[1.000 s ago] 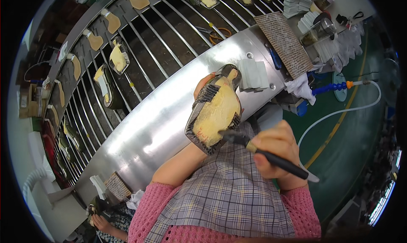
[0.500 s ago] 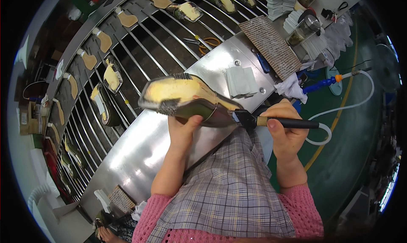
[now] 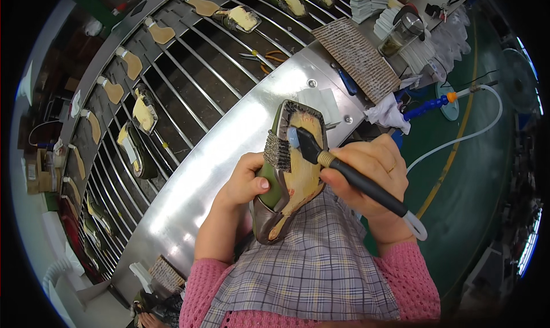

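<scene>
My left hand (image 3: 243, 182) grips the green and dark brown side of a lasted shoe upper (image 3: 301, 182), held bottom up above my lap and the metal table edge. Its underside shows a yellowish middle, with a rough grey gathered edge at the wide end, which points away from me. In my right hand (image 3: 375, 165) is a black-handled glue brush (image 3: 366, 185) with a brass collar and a white hose at its back end. The brush's tip, with bluish-white stuff on it, touches the underside near the wide end.
Beyond the shiny metal table (image 3: 189, 205) runs a rack of metal bars (image 3: 212, 70) carrying shoe uppers and tan insoles (image 3: 163, 33). White sheets (image 3: 321, 105), a blue tool (image 3: 346, 82), a corrugated board (image 3: 358, 59) and a glass jar (image 3: 404, 33) lie right. Another person's hand (image 3: 150, 320) shows lower left.
The shoe upper has swung from lying sideways to pointing away from me. The brush has moved from its narrow end to near its wide end, and my right hand has come inward.
</scene>
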Demonstrator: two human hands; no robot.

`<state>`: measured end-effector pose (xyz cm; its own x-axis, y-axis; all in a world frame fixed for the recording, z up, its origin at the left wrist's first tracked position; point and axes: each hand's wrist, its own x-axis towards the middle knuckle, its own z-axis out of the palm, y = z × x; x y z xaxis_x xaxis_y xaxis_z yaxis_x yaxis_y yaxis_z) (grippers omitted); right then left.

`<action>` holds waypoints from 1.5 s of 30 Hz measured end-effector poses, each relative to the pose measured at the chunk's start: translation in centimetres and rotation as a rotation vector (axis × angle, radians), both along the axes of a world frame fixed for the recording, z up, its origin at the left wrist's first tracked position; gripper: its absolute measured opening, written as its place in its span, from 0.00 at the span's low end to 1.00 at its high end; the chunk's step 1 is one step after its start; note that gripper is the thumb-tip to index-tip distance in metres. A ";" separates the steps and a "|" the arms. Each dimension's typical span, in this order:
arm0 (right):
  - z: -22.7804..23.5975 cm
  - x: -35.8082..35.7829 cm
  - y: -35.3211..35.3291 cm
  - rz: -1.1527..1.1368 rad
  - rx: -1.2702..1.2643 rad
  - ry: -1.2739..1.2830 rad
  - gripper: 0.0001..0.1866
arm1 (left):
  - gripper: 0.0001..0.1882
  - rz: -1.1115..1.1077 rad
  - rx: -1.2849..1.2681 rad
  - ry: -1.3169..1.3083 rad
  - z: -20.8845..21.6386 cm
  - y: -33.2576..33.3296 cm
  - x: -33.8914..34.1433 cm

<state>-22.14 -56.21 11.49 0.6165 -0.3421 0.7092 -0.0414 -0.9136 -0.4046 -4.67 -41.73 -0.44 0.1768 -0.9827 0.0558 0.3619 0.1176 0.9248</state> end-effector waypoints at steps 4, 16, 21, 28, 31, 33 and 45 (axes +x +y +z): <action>0.8 -1.7 0.0 0.219 0.126 0.078 0.19 | 0.36 -0.060 0.015 -0.072 0.3 0.5 1.1; 1.2 -1.4 -1.5 0.337 0.263 0.091 0.14 | 0.34 -0.118 -0.044 -0.219 1.5 0.1 1.6; 1.1 -1.0 -1.8 0.305 0.227 0.065 0.14 | 0.33 -0.153 -0.052 -0.116 1.1 0.0 1.4; 1.5 -0.7 -1.2 0.447 0.306 0.118 0.12 | 0.26 -0.116 -0.048 -0.070 1.1 1.0 1.8; 1.0 0.1 -1.6 0.469 0.321 0.073 0.13 | 0.24 -0.094 -0.038 -0.077 1.7 1.5 1.6; 0.9 0.4 -1.4 0.456 0.323 0.044 0.14 | 0.21 -0.071 -0.033 -0.128 2.1 1.7 1.4; 1.2 0.6 0.2 0.452 0.113 -0.002 0.14 | 0.19 0.012 -0.011 -0.173 3.5 3.8 0.6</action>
<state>-21.49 -56.04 12.64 0.7198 -0.1144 0.6847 0.3518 -0.7902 -0.5018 -4.11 -37.95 3.10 0.1757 -0.9796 0.0973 0.1962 0.1317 0.9717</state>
